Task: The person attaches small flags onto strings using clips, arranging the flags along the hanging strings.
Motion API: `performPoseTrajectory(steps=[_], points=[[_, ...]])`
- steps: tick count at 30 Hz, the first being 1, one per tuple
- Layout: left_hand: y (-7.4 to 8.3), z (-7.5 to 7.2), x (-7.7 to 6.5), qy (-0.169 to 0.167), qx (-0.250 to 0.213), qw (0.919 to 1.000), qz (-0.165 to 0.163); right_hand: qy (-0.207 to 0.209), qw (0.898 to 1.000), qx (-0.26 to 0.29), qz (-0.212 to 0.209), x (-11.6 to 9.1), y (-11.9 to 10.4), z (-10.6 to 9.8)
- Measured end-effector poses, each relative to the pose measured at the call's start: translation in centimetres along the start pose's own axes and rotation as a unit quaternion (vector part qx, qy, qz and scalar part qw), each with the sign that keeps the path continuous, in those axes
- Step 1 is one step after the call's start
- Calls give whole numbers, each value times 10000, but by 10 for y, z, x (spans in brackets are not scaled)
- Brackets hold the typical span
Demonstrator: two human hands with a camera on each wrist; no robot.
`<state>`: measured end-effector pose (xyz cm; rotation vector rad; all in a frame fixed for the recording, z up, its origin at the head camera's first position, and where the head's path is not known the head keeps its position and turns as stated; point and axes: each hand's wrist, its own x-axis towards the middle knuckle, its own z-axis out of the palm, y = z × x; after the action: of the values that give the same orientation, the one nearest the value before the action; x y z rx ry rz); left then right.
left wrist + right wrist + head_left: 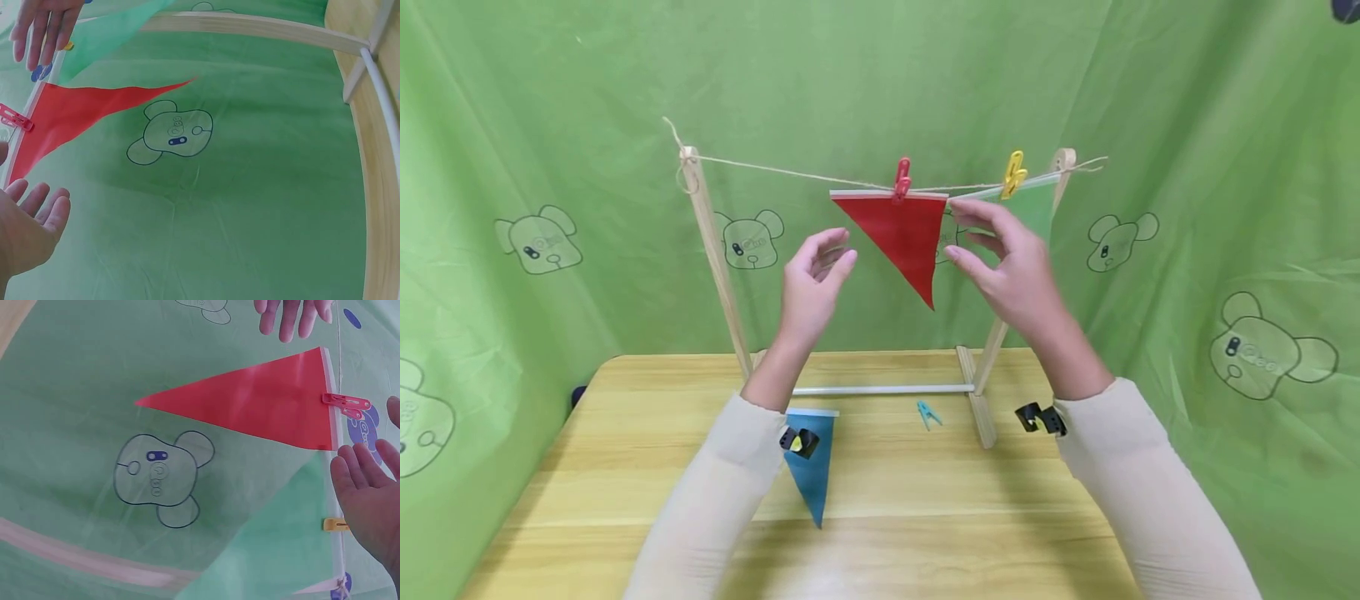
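Observation:
A red triangular flag [904, 229] hangs by its white top edge from a string [790, 173], held by a red clothespin [902, 179]. My left hand [814, 279], fingers loosely bent and holding nothing, is just left of the flag. On the other side my right hand [1011, 258] has its fingertips right at the flag's upper right corner, with thumb and fingers spread apart. Behind that hand a light green flag [1041, 204] hangs from a yellow clothespin [1014, 175]; the hand hides part of it. In the right wrist view the red flag [250, 400] shows whole.
The string spans two wooden posts [715, 250] joined low down by a white rod [880, 390]. On the wooden table [925, 533] lie a blue triangular flag [812, 475], partly behind the left wrist, and a turquoise clothespin [928, 414]. Green curtains [880, 75] surround the table.

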<state>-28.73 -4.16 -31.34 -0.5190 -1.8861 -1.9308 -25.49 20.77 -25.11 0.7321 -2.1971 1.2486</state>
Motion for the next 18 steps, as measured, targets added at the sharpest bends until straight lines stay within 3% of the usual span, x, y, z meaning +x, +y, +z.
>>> performPoseTrajectory(steps=[9, 18], points=[[-6, -9, -20, -172, 391, 9990, 135, 373, 9983, 442, 40, -36, 17, 7], [-13, -13, -42, -277, 864, 9957, 208, 425, 9983, 354, 156, -70, 34, 14]])
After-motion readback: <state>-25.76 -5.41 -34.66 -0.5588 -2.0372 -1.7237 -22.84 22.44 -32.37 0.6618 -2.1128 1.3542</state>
